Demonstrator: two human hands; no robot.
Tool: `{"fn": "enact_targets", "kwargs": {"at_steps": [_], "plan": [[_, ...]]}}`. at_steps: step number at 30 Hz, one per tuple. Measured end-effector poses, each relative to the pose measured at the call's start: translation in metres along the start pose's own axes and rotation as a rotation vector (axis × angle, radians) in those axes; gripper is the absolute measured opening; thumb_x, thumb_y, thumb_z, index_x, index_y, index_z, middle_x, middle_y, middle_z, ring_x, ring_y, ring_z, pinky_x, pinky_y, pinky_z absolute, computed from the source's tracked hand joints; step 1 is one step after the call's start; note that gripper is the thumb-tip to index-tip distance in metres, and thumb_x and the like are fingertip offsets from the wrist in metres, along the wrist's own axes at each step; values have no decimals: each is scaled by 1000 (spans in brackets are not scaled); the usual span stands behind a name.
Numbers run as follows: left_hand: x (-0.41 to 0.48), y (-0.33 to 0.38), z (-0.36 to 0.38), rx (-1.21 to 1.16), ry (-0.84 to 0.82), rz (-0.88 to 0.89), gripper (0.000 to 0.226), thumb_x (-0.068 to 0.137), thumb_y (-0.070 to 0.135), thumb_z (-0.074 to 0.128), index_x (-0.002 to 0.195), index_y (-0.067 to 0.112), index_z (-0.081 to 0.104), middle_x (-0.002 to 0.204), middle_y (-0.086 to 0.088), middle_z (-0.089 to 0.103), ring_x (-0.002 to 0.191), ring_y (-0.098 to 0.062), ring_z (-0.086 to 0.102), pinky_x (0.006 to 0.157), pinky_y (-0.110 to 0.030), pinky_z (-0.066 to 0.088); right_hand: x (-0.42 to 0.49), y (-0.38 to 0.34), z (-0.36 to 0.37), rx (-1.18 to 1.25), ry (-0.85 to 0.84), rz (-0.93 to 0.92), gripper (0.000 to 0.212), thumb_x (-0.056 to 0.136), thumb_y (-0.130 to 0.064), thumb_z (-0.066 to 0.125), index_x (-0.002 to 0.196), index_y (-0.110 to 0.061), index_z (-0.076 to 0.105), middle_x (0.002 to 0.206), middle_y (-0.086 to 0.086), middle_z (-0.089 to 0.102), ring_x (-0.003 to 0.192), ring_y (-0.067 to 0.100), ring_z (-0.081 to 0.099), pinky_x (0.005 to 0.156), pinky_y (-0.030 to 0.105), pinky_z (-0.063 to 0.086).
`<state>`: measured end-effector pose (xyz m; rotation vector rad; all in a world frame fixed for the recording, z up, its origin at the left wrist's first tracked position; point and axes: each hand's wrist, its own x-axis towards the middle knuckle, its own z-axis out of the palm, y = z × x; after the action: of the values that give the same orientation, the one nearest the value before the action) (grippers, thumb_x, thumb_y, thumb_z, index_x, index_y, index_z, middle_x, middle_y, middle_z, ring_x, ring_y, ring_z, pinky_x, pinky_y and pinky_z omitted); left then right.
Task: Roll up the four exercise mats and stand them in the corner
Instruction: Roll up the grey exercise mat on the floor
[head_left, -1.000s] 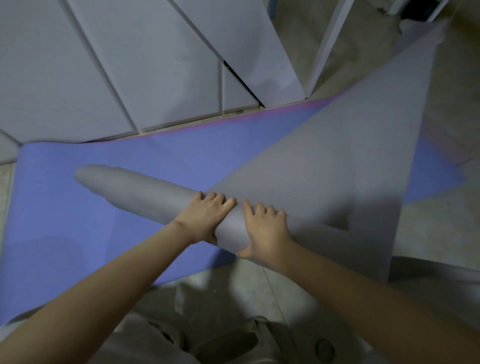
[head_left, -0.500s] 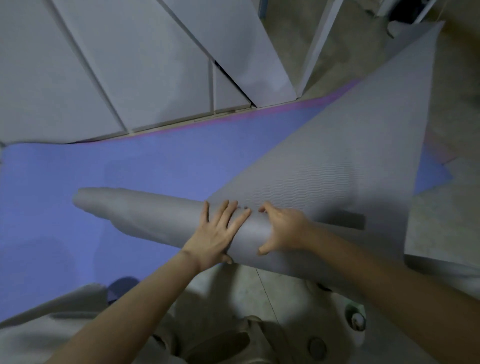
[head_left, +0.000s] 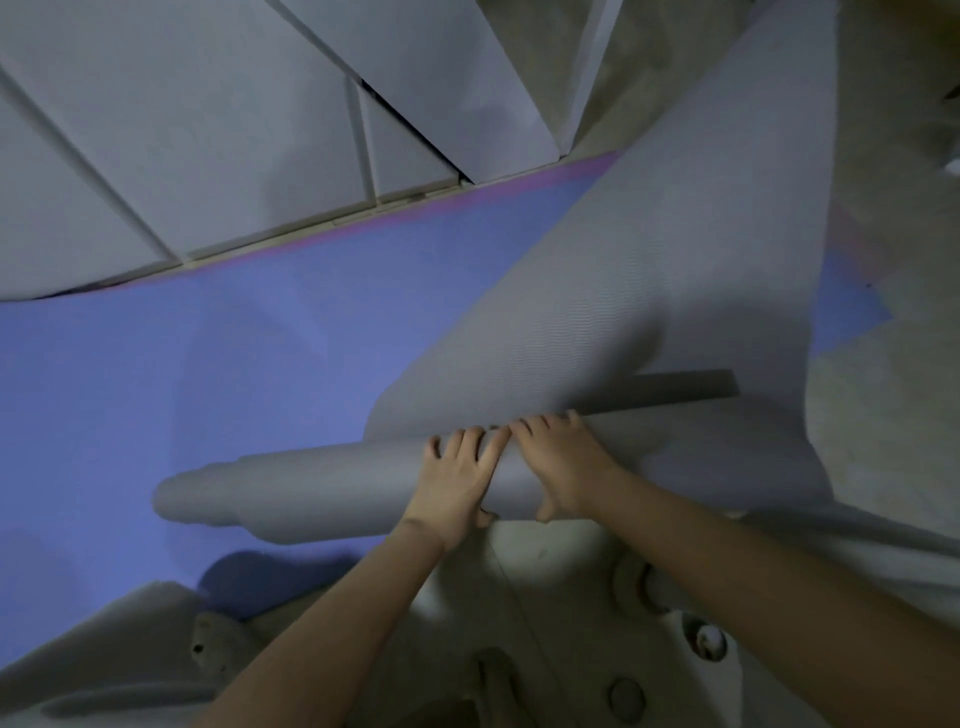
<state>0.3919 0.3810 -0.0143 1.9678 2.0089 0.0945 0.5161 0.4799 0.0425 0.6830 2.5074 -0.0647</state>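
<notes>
Rolled mat (head_left: 322, 491) partly on flat mat (head_left: 208, 374), cabinet doors (head_left: 218, 114) behind

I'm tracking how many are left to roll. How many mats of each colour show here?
grey mat: 1, partly rolled
blue mat: 1, flat beneath it
Total: 2 mats clearly in view; the grey shapes along the bottom edge are too unclear to count.

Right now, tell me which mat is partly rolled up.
The grey mat: its roll sits under the left hand and right hand. The blue mat lies flat beneath it.
</notes>
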Motion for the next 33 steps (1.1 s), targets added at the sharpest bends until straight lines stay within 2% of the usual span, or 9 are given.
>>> {"fn": "enact_targets", "kwargs": {"at_steps": [4,7,11,13,18,22,27,30,33], "plan": [[29,-3,9,-63,-111,106,103,65,52,75,146,22,19,137,-9,41,122,-28,43,94,-41,34,14,27,25,-18,-54,21,97,66,-45,75,142,-13,24,137,7,38,122,26,40,101,42,32],[55,-21,13,-224,-144,136,78,85,53,56,147,20,23,146,-7,30,132,-27,33,103,-39,31,32,47,39,-14,-112,26,102,66,-42,78,145,-11,20,141,7,34,127,26,36,105,42,27],[95,-49,5,-505,164,-174,60,89,39,56,139,9,39,137,-17,38,123,-37,43,105,-46,37,53,71,49,-5,-138,11,103,71,-41,76,147,-9,16,145,7,29,132,27,30,113,46,18],[118,-61,-4,-485,239,-323,67,90,29,62,145,8,30,148,-19,26,135,-36,31,110,-43,27,58,81,54,-8,-133,-5,102,72,-41,75,148,-10,15,146,8,28,133,27,28,113,45,16],[160,-75,-10,-462,-100,-292,109,79,39,74,151,14,-4,159,-11,-7,146,-28,4,115,-41,14,59,96,66,-13,-86,-32,97,73,-39,75,148,-10,19,147,9,30,134,28,29,113,44,15],[181,-65,-9,-472,-174,-314,117,76,42,76,150,11,-9,157,-10,7,143,-31,12,115,-41,19,58,101,75,9,-95,-33,95,75,-39,75,147,-11,19,147,8,29,135,28,27,114,45,14],[197,-66,-7,-368,-133,-323,97,68,45,80,144,18,25,134,-13,29,127,-30,30,102,-37,27,48,105,80,44,-148,-35,96,76,-36,73,148,-12,14,151,5,22,139,25,21,116,47,12],[200,-70,-8,-509,-173,-300,87,61,36,87,129,17,36,135,-10,33,127,-30,32,104,-41,27,44,105,83,72,-166,-39,94,76,-34,72,148,-13,15,152,3,21,139,23,21,115,45,11],[202,-66,-12,-581,-157,-323,75,62,27,87,112,13,33,110,-5,51,108,-32,51,83,-37,40,40,103,85,66,-141,-38,93,77,-31,71,148,-13,15,151,3,21,139,23,20,115,45,11]]}}
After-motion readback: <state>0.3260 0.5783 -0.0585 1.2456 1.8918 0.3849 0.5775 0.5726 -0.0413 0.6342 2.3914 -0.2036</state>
